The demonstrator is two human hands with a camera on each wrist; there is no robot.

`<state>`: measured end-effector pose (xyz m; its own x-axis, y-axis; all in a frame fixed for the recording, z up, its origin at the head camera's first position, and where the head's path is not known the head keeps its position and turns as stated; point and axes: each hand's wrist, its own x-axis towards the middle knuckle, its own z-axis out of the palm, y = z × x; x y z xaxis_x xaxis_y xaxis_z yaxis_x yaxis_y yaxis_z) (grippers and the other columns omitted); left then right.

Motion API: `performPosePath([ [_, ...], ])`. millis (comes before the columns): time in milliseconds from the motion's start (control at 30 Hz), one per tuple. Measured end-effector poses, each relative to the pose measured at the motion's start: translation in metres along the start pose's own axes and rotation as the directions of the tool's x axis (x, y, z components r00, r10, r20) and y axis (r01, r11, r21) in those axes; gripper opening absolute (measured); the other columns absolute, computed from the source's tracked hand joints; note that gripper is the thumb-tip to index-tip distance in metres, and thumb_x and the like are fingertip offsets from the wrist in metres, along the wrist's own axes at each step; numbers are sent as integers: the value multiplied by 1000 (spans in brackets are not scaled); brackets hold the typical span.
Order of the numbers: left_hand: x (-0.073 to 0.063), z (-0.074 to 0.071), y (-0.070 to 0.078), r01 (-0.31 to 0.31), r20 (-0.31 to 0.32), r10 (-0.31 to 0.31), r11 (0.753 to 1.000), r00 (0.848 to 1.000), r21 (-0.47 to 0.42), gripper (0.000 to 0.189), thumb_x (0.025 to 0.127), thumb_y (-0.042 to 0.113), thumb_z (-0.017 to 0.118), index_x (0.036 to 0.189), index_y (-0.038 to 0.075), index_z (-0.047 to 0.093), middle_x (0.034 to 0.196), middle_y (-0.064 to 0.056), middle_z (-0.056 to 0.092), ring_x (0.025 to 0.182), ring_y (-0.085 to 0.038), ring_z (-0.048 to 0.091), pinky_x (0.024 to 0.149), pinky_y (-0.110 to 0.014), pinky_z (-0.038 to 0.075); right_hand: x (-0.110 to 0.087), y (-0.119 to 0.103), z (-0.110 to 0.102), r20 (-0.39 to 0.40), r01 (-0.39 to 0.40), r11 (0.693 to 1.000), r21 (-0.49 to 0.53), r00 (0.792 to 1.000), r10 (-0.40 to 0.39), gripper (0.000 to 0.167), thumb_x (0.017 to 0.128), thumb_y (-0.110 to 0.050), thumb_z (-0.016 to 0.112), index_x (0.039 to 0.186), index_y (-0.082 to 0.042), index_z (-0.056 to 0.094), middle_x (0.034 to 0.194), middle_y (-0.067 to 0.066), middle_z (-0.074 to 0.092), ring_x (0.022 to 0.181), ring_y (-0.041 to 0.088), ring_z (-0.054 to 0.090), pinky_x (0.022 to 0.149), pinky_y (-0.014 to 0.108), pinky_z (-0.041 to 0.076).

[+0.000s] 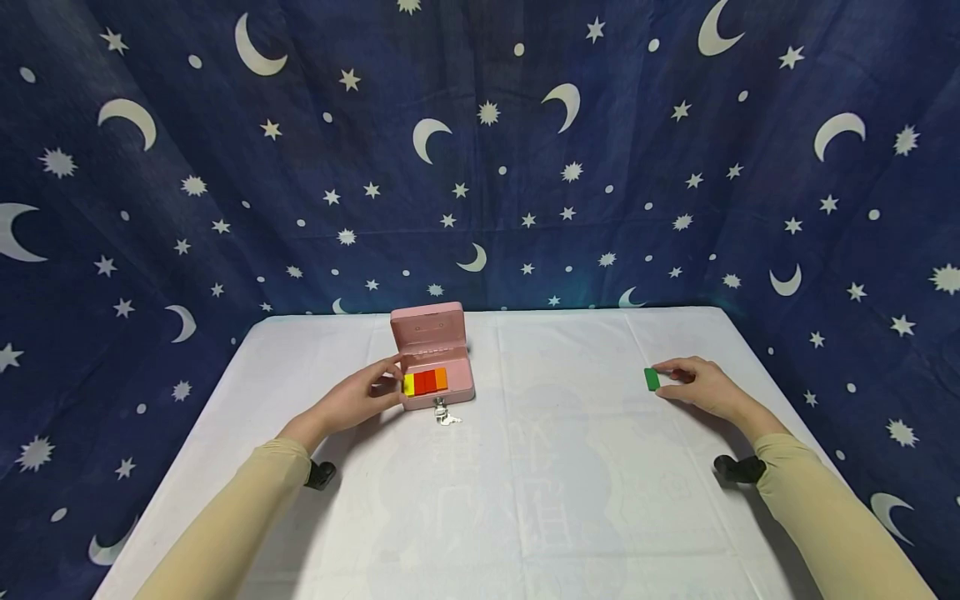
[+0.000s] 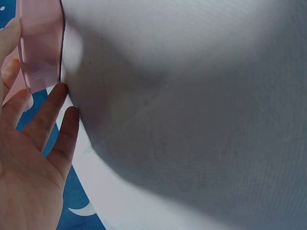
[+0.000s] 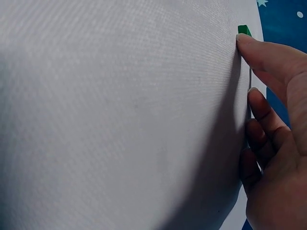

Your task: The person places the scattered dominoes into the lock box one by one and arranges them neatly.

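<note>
A pink metal cash box [image 1: 459,385] stands on the table with its lid [image 1: 428,329] raised. Inside lies a row of coloured blocks: yellow [image 1: 408,384], red [image 1: 424,382] and orange [image 1: 442,379]. My left hand [image 1: 365,394] rests against the box's left side, fingers spread along it; the left wrist view shows the fingers [image 2: 45,115] fairly straight beside the pink wall [image 2: 42,45]. Far to the right, my right hand [image 1: 703,386] pinches a green block [image 1: 652,380] between thumb and fingers, low over the cloth. In the right wrist view, the thumb hides most of this block [image 3: 243,29].
Small keys [image 1: 448,418] hang from the lock at the box's front. A white cloth [image 1: 555,467] covers the table. Behind and at both sides hangs a dark blue curtain [image 1: 517,250] with moons and stars. Each wrist carries a black strap-on device [image 1: 738,468].
</note>
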<state>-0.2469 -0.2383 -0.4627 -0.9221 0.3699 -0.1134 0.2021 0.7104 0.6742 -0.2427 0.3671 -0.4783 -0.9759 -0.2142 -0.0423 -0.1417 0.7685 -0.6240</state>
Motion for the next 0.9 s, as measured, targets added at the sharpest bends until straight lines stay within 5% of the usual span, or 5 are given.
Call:
performPosePath([
  [267, 0, 1, 1, 16, -3, -16, 1000, 1000, 5, 51, 95, 34, 73, 139, 20, 53, 147, -7, 51, 133, -32, 53, 114, -55, 36, 1, 0, 1, -12, 5, 999, -38, 1000, -5, 56, 90, -34, 79, 133, -1, 64, 119, 20, 61, 107, 33, 55, 92, 48, 47],
  [467, 1, 1, 2, 16, 7, -16, 1000, 1000, 1, 34, 95, 33, 73, 123, 19, 58, 160, -4, 39, 135, -31, 52, 115, -54, 36, 1, -4, 1, -23, 23, 998, -62, 999, -25, 54, 89, -32, 80, 130, 0, 65, 111, 16, 63, 101, 29, 55, 89, 46, 48],
  [667, 0, 1, 0, 13, 5, -13, 1000, 1000, -3, 42, 95, 34, 73, 130, 19, 56, 157, -5, 42, 134, -32, 53, 115, -54, 36, 4, -9, 2, -41, 19, 997, -73, 999, -22, 51, 87, -32, 82, 124, 0, 67, 97, 8, 59, 93, 25, 48, 79, 39, 41],
  [900, 1, 1, -1, 27, 1, -27, 1000, 1000, -4, 34, 95, 36, 73, 120, 19, 58, 160, -2, 38, 134, -30, 53, 113, -53, 38, 16, -17, 5, -49, 44, 997, -56, 998, -47, 49, 87, -35, 81, 122, -3, 68, 92, 5, 55, 90, 24, 44, 76, 37, 37],
])
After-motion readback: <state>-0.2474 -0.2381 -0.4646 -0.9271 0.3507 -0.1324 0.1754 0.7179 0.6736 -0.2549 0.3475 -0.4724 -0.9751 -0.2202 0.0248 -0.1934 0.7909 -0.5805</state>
